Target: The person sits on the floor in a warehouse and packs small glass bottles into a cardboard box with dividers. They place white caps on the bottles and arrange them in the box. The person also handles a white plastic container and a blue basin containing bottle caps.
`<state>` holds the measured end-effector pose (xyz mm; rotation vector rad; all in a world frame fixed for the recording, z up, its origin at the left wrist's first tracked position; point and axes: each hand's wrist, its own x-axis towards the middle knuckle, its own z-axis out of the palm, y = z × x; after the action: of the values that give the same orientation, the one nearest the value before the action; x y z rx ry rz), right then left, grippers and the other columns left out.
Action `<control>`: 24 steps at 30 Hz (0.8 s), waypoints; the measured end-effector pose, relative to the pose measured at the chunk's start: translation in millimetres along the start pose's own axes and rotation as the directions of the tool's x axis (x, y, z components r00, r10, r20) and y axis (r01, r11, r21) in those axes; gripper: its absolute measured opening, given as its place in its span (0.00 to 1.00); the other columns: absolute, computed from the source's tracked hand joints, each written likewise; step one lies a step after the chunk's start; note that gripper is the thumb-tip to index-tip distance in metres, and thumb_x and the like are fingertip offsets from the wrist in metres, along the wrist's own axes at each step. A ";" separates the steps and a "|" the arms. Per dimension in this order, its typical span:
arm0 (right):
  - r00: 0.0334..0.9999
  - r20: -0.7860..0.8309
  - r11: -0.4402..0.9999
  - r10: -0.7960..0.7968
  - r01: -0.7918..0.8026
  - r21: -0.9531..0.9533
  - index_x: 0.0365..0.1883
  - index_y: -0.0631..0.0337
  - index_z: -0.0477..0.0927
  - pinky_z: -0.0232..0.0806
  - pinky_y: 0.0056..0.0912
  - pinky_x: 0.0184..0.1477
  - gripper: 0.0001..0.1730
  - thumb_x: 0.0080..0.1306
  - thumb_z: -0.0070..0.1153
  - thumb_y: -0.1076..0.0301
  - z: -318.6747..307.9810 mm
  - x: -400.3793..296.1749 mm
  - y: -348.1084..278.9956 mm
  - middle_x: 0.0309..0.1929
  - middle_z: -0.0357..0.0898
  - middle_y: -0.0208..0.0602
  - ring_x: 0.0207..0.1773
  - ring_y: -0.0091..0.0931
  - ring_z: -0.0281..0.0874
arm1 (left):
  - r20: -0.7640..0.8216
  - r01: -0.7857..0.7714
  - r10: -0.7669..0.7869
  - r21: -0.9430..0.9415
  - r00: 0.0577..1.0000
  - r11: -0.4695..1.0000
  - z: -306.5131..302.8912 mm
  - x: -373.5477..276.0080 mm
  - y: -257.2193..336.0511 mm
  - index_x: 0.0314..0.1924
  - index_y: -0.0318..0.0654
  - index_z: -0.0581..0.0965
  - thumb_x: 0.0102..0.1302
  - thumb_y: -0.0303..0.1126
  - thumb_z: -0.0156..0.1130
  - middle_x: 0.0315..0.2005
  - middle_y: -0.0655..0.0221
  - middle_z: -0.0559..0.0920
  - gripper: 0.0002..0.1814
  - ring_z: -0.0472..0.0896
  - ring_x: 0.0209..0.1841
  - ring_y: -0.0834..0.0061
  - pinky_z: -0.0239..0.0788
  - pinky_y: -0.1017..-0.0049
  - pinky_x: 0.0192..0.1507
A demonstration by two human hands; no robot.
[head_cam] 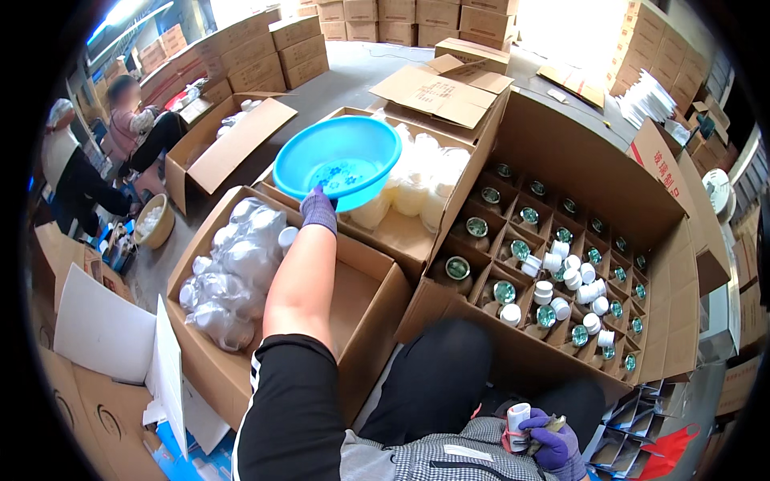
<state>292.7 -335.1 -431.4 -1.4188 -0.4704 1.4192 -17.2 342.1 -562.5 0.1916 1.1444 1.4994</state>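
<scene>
My left hand (319, 211), in a purple knit glove, grips the near rim of a blue plastic basin (301, 150). The basin has flower prints on its floor and is tilted over a carton (415, 252) holding bagged pale items (415, 180). Close to my lap, my gloved right hand (554, 446) is closed around a small white roll (517, 421) with a pinkish-red band. Something brownish shows between its fingers, too small to name. To the right, a divided carton (668, 324) holds glass bottles (505, 292) with open greenish mouths. White plastic caps (571, 276) lie heaped across them.
Below my left arm, an open carton (367, 294) holds bagged white round items (234, 270). Two people (141, 129) (72, 168) work at far left near a tan basin (157, 225). White boards (108, 324) lean at lower left. Stacked cartons (397, 18) line the back.
</scene>
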 end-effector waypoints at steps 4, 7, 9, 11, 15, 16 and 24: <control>1.000 0.000 0.995 0.026 -0.026 -0.091 0.48 0.69 0.84 0.66 0.48 0.69 0.17 0.63 0.53 0.71 -2.0 17.9 -2.5 0.56 0.79 0.54 0.63 0.45 0.76 | 0.268 0.124 -0.195 0.259 0.944 0.958 51.0 -63.2 -32.9 0.76 0.41 0.58 0.73 0.47 0.60 0.62 0.50 0.74 0.39 0.79 0.57 0.52 0.78 0.56 0.56; 0.846 0.303 0.768 -0.439 0.528 -0.361 0.46 0.65 0.84 0.66 0.55 0.68 0.12 0.68 0.52 0.74 2.2 31.1 -10.0 0.52 0.82 0.51 0.63 0.50 0.75 | 0.429 -0.146 -0.045 0.402 0.902 0.904 24.6 -119.8 -42.2 0.75 0.35 0.61 0.74 0.45 0.60 0.65 0.51 0.73 0.37 0.78 0.58 0.57 0.75 0.63 0.58; 0.938 0.231 0.946 -0.259 0.294 -0.137 0.46 0.69 0.84 0.62 0.42 0.71 0.15 0.64 0.52 0.74 4.0 30.8 -13.7 0.63 0.74 0.54 0.69 0.43 0.71 | 0.619 -0.511 0.236 0.312 0.749 0.801 -2.9 -187.0 -47.1 0.70 0.30 0.67 0.70 0.42 0.64 0.58 0.56 0.77 0.34 0.79 0.49 0.67 0.73 0.69 0.50; 0.955 0.253 0.987 -0.155 0.163 -0.011 0.46 0.69 0.85 0.60 0.42 0.73 0.14 0.64 0.54 0.74 25.9 40.2 -36.2 0.64 0.73 0.54 0.69 0.43 0.70 | 0.830 -0.806 0.406 0.084 0.382 0.586 -50.1 -269.9 -33.8 0.63 0.29 0.74 0.61 0.37 0.72 0.50 0.56 0.81 0.33 0.81 0.44 0.67 0.74 0.70 0.46; 0.881 0.469 0.991 0.060 0.003 -0.131 0.49 0.71 0.85 0.61 0.38 0.72 0.16 0.65 0.59 0.73 61.1 68.1 -61.0 0.65 0.73 0.51 0.69 0.38 0.71 | 0.929 -0.855 -0.202 -0.179 -0.310 0.487 -95.2 -422.3 14.4 0.68 0.36 0.72 0.59 0.46 0.74 0.65 0.43 0.72 0.40 0.75 0.63 0.45 0.70 0.56 0.62; 0.867 0.476 0.986 0.144 -0.084 -0.146 0.49 0.72 0.85 0.61 0.38 0.72 0.16 0.65 0.60 0.73 68.4 71.7 -63.6 0.66 0.72 0.51 0.69 0.38 0.71 | 0.917 -0.786 -0.205 -0.160 -0.342 0.597 -110.0 -436.8 4.1 0.68 0.39 0.72 0.60 0.43 0.73 0.65 0.43 0.72 0.38 0.78 0.59 0.45 0.71 0.57 0.61; 0.876 0.462 0.977 -0.140 0.046 0.209 0.53 0.69 0.83 0.59 0.55 0.74 0.18 0.67 0.55 0.71 70.2 55.3 -43.9 0.76 0.59 0.59 0.75 0.52 0.64 | 0.887 -0.331 -0.374 0.450 0.270 0.829 -173.7 -412.9 10.2 0.58 0.35 0.80 0.64 0.33 0.71 0.52 0.61 0.84 0.23 0.83 0.53 0.67 0.73 0.70 0.57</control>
<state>258.6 -245.0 -406.2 -0.8719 -0.6818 1.6866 -15.4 -91.7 -450.3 1.3553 0.4426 0.6097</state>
